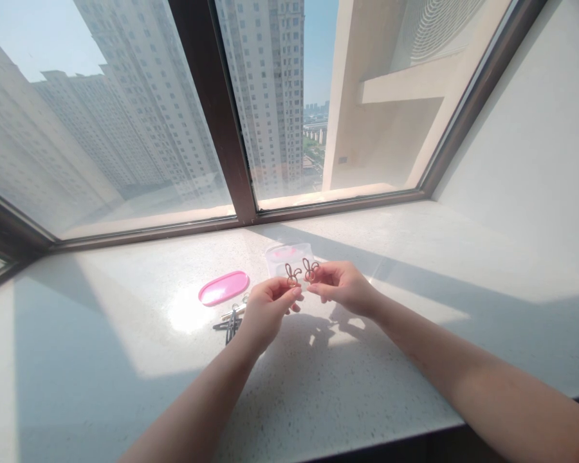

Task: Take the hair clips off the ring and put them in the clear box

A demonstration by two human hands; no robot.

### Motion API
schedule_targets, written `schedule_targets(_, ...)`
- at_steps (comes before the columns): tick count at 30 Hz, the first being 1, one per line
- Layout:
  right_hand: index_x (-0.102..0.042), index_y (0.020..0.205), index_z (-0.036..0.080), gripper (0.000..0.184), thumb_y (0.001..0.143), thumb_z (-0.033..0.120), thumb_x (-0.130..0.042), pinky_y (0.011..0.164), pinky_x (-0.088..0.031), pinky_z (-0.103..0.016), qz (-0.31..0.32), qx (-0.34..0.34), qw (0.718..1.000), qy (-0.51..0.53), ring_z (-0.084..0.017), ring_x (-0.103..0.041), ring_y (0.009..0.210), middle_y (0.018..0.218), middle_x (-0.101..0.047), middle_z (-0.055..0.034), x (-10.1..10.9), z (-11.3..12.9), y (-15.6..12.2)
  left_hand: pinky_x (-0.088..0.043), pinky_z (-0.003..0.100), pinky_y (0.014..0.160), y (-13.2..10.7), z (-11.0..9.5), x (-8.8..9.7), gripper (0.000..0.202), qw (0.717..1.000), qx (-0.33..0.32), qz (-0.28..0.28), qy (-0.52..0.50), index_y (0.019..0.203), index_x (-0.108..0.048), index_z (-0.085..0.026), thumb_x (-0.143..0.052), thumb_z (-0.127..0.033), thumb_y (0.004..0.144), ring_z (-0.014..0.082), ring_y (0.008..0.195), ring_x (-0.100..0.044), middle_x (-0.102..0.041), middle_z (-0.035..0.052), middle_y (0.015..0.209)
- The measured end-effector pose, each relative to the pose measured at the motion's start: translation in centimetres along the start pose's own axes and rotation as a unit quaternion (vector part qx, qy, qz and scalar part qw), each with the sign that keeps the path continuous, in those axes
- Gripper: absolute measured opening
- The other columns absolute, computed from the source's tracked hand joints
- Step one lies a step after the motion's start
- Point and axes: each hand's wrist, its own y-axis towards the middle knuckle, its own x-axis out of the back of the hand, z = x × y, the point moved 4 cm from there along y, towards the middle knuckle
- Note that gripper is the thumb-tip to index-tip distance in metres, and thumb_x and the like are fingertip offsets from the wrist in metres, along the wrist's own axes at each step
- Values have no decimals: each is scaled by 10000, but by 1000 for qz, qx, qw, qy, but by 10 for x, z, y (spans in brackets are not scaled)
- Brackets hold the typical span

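My left hand (275, 308) pinches a small brown looped piece (292, 275) shaped like a rabbit's head with two ears, perhaps a hair accessory. Between the thumb and fingers of my right hand (345, 287) is a matching brown looped piece (310, 270). Both are held up side by side above the sill, a small gap between them. Behind them lies a clear plastic pouch or box (276, 257) with pink marks, partly covered by my hands. Several black hair clips (230, 326) lie left of my left wrist, which hides some of them.
A pink oval tray or lid (224, 287) rests on the speckled white windowsill (347, 392), beyond the clips. Dark window frames (241, 193) border the sill's far side, and a white wall (535, 141) stands at right. The sill's front edge runs along the lower right.
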Motion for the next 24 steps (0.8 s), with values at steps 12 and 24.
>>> schedule_targets(12,-682,871,113,222,748,289,-736,495,-481,-239,0,3,1000,-7,-103,-562,531,673,-640,-16,0,-1,0,-430,231,574,1,2,0,177,1000,0,1,10,832,-683,-147,-677,-322,802,125,619,-606,-677,30,715)
schedule_targets(24,-682,857,109,216,730,274,-738,483,-486,-234,-18,4,1000,-3,-98,-556,522,677,-641,-17,1,2,0,-425,230,573,2,-1,0,185,1000,13,-2,-5,830,-674,-139,-676,-320,793,122,607,-595,-680,33,713)
